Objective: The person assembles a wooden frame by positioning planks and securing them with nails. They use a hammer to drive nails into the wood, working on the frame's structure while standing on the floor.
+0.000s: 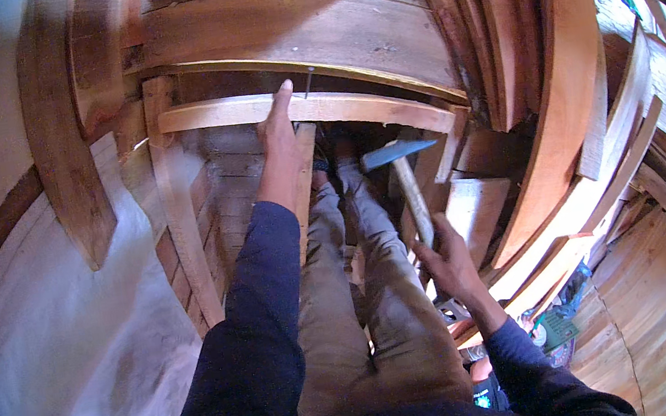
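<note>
My left hand (278,135) is closed around a narrow wooden strip (305,161) where it meets a pale wooden crossbar (370,107). One fingertip reaches up past the crossbar's edge. Close to that fingertip, a nail (308,81) stands up from the crossbar, its head free. My right hand (449,261) grips the wooden handle of a hammer (400,152), whose bluish metal head is raised to the right of my legs, apart from the nail. The left hand's other fingers are partly hidden behind the strip.
Wooden posts (186,220) stand beneath the crossbar's left end. Long curved-looking boards (554,117) lean at the right. A pale sheet (70,338) covers the lower left. Beyond my right forearm, a person's dark shirt (487,395) shows partly, near a green basket-like object (556,330).
</note>
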A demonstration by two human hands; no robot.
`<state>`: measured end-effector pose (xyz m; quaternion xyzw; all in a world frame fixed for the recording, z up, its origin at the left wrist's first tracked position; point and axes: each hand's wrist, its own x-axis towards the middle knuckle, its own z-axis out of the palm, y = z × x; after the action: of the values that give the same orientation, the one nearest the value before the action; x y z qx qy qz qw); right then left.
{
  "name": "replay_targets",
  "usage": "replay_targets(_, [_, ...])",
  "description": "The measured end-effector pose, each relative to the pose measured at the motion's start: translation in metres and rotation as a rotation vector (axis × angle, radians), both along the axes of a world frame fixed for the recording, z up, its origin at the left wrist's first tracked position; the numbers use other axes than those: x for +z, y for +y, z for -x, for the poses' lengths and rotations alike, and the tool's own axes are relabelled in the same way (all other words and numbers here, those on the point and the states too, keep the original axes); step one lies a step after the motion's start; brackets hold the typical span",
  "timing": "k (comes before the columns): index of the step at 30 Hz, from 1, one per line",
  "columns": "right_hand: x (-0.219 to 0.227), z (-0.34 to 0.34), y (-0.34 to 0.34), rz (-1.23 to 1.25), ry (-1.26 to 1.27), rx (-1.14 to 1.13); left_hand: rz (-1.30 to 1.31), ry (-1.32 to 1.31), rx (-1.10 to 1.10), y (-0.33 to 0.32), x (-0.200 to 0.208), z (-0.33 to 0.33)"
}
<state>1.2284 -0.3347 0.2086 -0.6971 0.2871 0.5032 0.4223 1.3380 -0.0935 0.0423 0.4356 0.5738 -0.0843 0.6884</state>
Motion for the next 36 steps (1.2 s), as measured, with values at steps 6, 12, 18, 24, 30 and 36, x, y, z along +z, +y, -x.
replay_targets(6, [0.011, -0.072, -0.044, 0.375, -0.680, 0.434, -0.046, 0.099, -0.058, -0.003, 0.003, -0.007])
replay_targets(12, [0.026, -0.105, -0.051, 0.346, -0.379, 0.577, -0.020, 0.125, -0.111, 0.000, 0.003, -0.006])
replay_targets(18, [0.034, -0.124, -0.046, 0.368, -0.490, 0.645, -0.006, 0.077, -0.083, 0.010, -0.038, 0.013])
replay_targets(24, [0.036, -0.139, -0.050, 0.298, -0.447, 0.694, 0.009, 0.045, -0.077, 0.008, -0.017, 0.003])
replay_targets(30, [0.030, -0.145, -0.063, 0.246, -0.367, 0.810, -0.042, 0.083, -0.134, 0.009, -0.010, 0.002])
replay_targets(36, [0.036, -0.150, -0.058, 0.240, -0.327, 0.782, 0.052, 0.063, -0.086, 0.005, -0.008, 0.002])
